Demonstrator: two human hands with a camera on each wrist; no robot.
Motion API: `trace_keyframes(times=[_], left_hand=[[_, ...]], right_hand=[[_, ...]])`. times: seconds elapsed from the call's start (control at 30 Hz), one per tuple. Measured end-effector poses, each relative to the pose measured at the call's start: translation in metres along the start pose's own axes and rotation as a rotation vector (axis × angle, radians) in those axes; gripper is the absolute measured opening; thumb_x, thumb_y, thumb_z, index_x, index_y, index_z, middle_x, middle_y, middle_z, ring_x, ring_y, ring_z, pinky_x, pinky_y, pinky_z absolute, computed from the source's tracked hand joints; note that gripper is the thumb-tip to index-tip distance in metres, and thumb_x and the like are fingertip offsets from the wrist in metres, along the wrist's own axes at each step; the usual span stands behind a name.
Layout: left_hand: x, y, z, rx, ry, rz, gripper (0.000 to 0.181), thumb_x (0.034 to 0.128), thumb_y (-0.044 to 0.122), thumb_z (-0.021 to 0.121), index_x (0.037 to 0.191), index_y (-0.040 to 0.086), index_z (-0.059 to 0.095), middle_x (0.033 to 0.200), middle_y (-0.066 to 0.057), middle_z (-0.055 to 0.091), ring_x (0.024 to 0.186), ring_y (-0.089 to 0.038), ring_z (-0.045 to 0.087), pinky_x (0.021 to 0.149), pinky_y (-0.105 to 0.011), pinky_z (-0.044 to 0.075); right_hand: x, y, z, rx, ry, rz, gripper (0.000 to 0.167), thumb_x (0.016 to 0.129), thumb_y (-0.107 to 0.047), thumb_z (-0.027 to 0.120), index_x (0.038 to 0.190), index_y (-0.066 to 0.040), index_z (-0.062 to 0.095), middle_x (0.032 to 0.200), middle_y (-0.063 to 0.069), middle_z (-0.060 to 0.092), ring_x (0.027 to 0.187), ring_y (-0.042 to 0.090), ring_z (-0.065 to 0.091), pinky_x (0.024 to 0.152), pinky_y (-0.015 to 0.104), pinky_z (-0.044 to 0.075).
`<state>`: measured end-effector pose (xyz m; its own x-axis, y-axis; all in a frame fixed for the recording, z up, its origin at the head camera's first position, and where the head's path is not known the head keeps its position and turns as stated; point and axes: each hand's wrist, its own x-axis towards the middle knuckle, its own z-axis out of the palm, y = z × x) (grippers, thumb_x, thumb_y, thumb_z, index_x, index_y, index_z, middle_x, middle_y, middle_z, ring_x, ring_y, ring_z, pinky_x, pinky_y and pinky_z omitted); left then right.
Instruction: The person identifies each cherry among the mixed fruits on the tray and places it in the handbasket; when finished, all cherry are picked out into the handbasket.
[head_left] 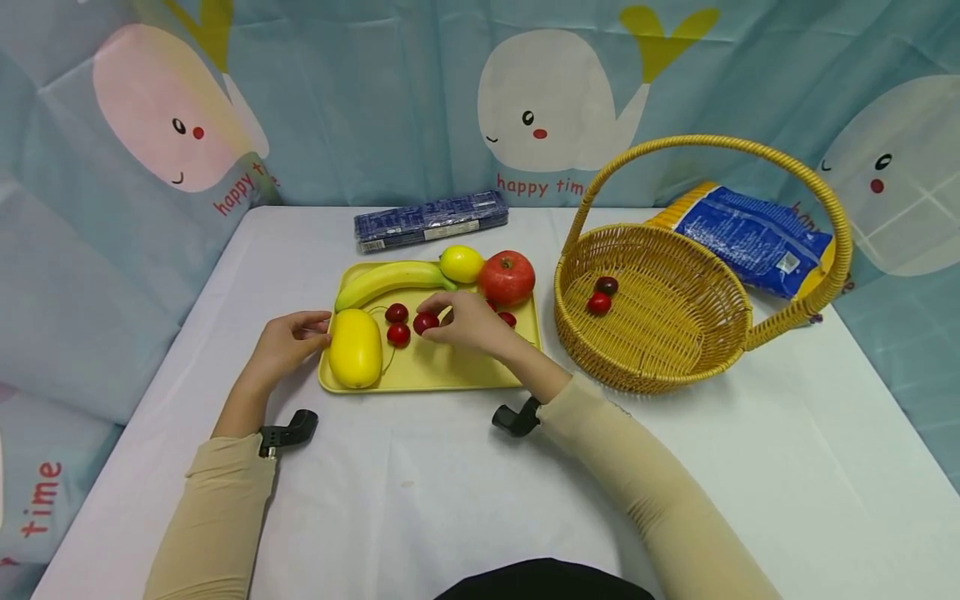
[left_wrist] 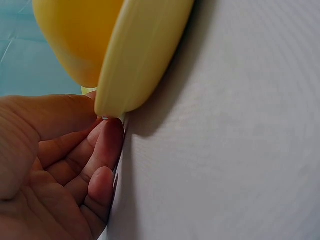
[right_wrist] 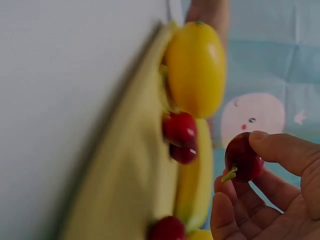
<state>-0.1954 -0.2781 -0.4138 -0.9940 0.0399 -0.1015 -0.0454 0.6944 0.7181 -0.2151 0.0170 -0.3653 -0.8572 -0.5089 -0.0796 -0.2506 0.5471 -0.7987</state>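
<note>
My right hand [head_left: 472, 321] pinches a dark red cherry [right_wrist: 243, 157] with a short green stem between thumb and fingers, above the yellow tray [head_left: 450, 379]. My left hand [head_left: 287, 343] grips the tray's left rim, thumb on the edge and fingers curled below it. Beside that hand, on the tray, lies a smooth yellow oval fruit [head_left: 356, 348]. A pair of cherries [head_left: 398, 335] sits between the oval fruit and my right hand. Along the tray's back are a banana [head_left: 390, 282], a lemon [head_left: 461, 263] and a red apple-like fruit [head_left: 507, 277]. Another cherry [head_left: 507, 319] is partly hidden behind my right hand.
A yellow wicker basket [head_left: 652, 379] with a tall arched handle stands right of the tray, holding two cherries [head_left: 599, 303]. Behind the tray lies a long blue packet [head_left: 431, 221]. Behind the basket is a blue and orange bag [head_left: 750, 237]. A whale-print curtain hangs at the back.
</note>
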Motion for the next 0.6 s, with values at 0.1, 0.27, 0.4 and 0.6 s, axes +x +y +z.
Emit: trace_keyframes(times=[0.1,0.27,0.4,0.6], left_hand=[[0.0,0.0,0.0,-0.004,0.0,0.003,0.045,0.0882,0.013,0.06,0.129,-0.002,0.05,0.11,-0.019,0.058,0.092,-0.025,0.055,0.068,-0.01,0.041],[0.0,-0.002,-0.002,0.005,-0.009,0.011,0.046,0.0891,0.015,0.06,0.13,-0.002,0.049,0.11,-0.02,0.057,0.092,-0.026,0.054,0.067,-0.008,0.04],[0.0,-0.003,-0.002,0.007,-0.013,0.007,0.046,0.0894,0.015,0.059,0.131,-0.001,0.049,0.11,-0.019,0.056,0.092,-0.026,0.053,0.066,-0.007,0.04],[0.0,-0.003,-0.002,-0.002,-0.014,0.012,0.046,0.0893,0.015,0.059,0.131,-0.002,0.048,0.11,-0.019,0.056,0.092,-0.026,0.053,0.067,-0.007,0.04]], right_hand=[[-0.004,-0.007,-0.015,0.003,0.004,-0.013,0.034,0.08,-0.018,0.072,0.112,-0.011,0.065,0.105,0.002,0.063,0.085,0.02,0.058,0.069,0.023,0.048],[-0.013,-0.018,-0.042,0.022,0.003,-0.012,0.034,0.08,-0.019,0.072,0.113,-0.013,0.065,0.107,0.0,0.062,0.086,0.016,0.058,0.07,0.025,0.049],[-0.019,-0.023,-0.062,0.026,0.006,-0.022,0.034,0.081,-0.019,0.071,0.114,-0.014,0.064,0.109,-0.001,0.062,0.087,0.014,0.058,0.074,0.026,0.049],[-0.029,-0.02,-0.091,0.041,0.018,-0.027,0.036,0.082,-0.015,0.07,0.116,-0.011,0.063,0.109,0.002,0.061,0.091,0.015,0.058,0.08,0.028,0.048]])
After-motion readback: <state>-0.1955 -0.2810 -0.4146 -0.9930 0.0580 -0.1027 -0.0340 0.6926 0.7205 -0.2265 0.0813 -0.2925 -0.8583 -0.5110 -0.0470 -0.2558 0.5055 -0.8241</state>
